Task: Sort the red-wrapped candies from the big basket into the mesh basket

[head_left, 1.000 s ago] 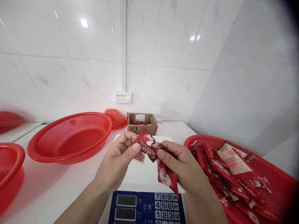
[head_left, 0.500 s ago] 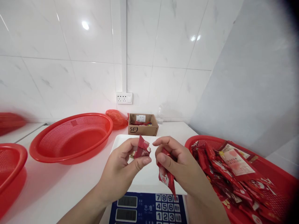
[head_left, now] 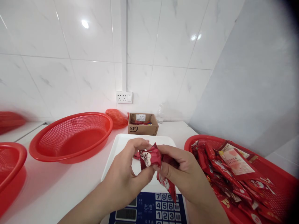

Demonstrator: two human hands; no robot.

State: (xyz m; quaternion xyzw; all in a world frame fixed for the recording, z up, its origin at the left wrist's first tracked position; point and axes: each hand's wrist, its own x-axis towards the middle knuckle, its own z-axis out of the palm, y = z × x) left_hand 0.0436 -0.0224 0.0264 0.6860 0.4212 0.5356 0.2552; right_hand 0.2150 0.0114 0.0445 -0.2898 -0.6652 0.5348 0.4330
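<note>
Over the white pan (head_left: 112, 161) of a weighing scale, my hands are close together. My left hand (head_left: 123, 174) is closed on a small red snack packet (head_left: 150, 157) with white print, its thumb below and fingers above. From my right hand (head_left: 187, 171), curled shut, hangs another red snack packet (head_left: 167, 185), pointed end down. More dark red wrapping shows inside the right fingers, and how many packets are there I cannot tell. The right fingertips meet the left hand's packet. Below them is the scale's blue keypad panel (head_left: 148, 207), partly covered by my left wrist.
At the right, a red basket (head_left: 198, 137) holds many red packets and a pinkish card (head_left: 237, 161). An oval red basket (head_left: 72, 121) stands left, another (head_left: 14, 147) at the left edge. A cardboard box (head_left: 143, 130) and red plastic bag (head_left: 116, 119) lie near the wall.
My hands have come together over the pan. The packet in my left hand has turned, its white print now facing me, and my right fingers have moved left to meet it.
</note>
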